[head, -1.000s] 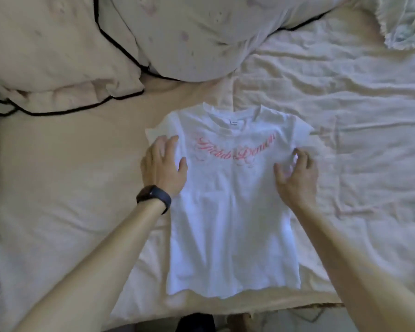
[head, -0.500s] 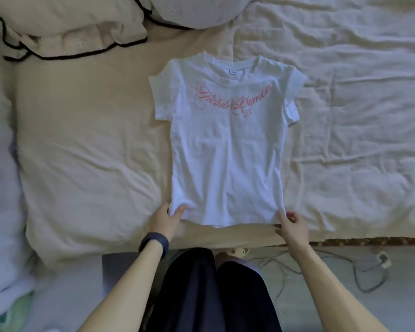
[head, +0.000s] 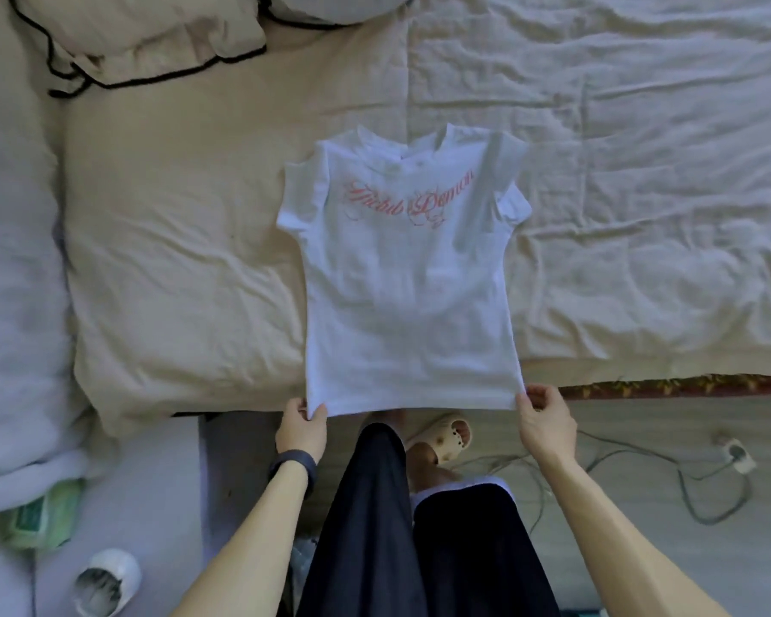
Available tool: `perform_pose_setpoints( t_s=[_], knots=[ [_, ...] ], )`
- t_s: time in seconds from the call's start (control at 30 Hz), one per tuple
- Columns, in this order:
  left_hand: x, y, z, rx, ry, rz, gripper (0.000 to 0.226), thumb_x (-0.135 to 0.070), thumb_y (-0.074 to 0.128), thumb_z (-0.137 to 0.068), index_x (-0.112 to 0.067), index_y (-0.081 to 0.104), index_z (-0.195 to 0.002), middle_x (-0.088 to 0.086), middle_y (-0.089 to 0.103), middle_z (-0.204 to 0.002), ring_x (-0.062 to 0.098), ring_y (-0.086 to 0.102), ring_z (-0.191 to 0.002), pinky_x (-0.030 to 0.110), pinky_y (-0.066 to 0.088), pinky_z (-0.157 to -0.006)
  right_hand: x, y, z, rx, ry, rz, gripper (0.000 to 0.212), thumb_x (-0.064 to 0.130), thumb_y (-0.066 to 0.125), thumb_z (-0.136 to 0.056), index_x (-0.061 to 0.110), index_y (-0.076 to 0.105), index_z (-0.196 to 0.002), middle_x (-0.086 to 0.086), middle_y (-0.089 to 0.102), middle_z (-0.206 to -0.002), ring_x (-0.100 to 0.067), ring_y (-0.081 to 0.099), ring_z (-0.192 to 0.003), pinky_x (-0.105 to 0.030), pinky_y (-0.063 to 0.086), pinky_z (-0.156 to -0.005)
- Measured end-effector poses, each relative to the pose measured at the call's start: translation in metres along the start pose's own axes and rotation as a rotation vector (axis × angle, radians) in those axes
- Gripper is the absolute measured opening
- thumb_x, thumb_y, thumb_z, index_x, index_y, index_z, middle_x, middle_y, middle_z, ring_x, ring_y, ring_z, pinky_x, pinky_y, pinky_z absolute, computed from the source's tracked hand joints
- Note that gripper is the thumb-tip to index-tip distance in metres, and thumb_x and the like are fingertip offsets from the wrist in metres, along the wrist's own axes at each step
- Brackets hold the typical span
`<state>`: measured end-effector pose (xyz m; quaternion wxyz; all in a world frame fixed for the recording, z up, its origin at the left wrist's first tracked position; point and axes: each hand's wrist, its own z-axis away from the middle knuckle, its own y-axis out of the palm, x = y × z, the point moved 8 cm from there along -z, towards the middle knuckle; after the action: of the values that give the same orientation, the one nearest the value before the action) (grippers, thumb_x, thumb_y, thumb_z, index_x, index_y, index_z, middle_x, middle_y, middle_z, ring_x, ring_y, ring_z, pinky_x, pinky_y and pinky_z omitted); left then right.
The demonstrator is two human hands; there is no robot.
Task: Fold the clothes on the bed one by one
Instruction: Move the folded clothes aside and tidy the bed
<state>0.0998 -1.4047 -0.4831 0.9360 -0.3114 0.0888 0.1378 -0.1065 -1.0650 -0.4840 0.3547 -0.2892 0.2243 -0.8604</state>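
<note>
Pulled white T-shirt point(head: 408, 305) nearer since half-second ago: hem now hanging past edge of bed point(head: 174, 260), shoulders rumpled, sleeves buckled. Pinching left hem corner with left hand point(head: 301, 431), between thumb and fingers. Pinching right hem corner with right hand point(head: 546, 423), same way. Lying print-up on beige sheet, collar toward black-piped pillow point(head: 152, 33). Dark band point(head: 294, 463) on left wrist. Slipper point(head: 444, 434), white plug point(head: 737, 454) on floor.
</note>
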Motion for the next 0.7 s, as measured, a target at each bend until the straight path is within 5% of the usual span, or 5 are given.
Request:
perform_pose_setpoints(
  t_s=[0.13,0.27,0.4,0.6,0.7],
  knots=[
    [-0.040,-0.001,-0.007,-0.227,0.309,-0.385,0.063,-0.033,0.063,-0.093,-0.014,0.039,-0.148,0.015,0.036,-0.152,0.038,0.040,-0.135,0.051,0.042,-0.104,0.036,0.001,-0.001,-0.036,-0.182,0.282,0.056,0.036,0.058,-0.099,0.008,0.046,-0.146,-0.016,0.047,-0.149,-0.035,0.041,-0.137,-0.046,0.034,-0.113],
    [-0.152,0.044,-0.012,-0.129,0.796,-0.645,0.073,-0.043,0.054,-0.096,-0.025,0.020,-0.159,0.002,0.008,-0.168,0.026,0.009,-0.153,0.050,0.010,-0.122,0.144,0.042,0.002,-0.166,-0.684,0.443,0.054,0.038,0.049,-0.103,0.011,0.045,-0.149,-0.013,0.032,-0.163,-0.030,0.025,-0.152,-0.047,0.024,-0.122],
    [-0.230,0.091,-0.052,-0.073,0.992,-0.881,0.068,-0.056,0.029,-0.101,-0.041,-0.007,-0.157,-0.009,-0.020,-0.164,0.016,-0.015,-0.153,0.047,-0.011,-0.122,0.213,0.112,-0.032,-0.140,-0.997,0.570,0.058,0.037,0.044,-0.103,0.017,0.035,-0.158,-0.009,0.023,-0.168,-0.027,0.017,-0.156,-0.051,0.015,-0.124],
    [-0.259,0.061,-0.143,-0.138,1.015,-1.041,0.066,-0.073,-0.002,-0.092,-0.049,-0.012,-0.153,-0.010,-0.017,-0.166,0.017,-0.012,-0.154,0.044,-0.015,-0.120,0.183,0.071,-0.125,-0.293,-0.660,0.758,0.070,0.062,0.022,-0.100,0.035,0.008,-0.163,0.003,-0.003,-0.172,-0.017,-0.006,-0.158,-0.051,-0.013,-0.123],
    [-0.286,0.049,-0.148,-0.183,1.078,-1.090,0.070,-0.072,0.002,-0.095,-0.043,0.002,-0.158,-0.004,-0.008,-0.168,0.021,-0.001,-0.155,0.048,-0.013,-0.120,0.163,0.025,-0.143,-0.364,-0.373,0.532,0.075,0.062,0.024,-0.096,0.027,0.019,-0.162,-0.009,0.010,-0.170,-0.026,0.007,-0.156,-0.052,0.003,-0.122]
  ],
)
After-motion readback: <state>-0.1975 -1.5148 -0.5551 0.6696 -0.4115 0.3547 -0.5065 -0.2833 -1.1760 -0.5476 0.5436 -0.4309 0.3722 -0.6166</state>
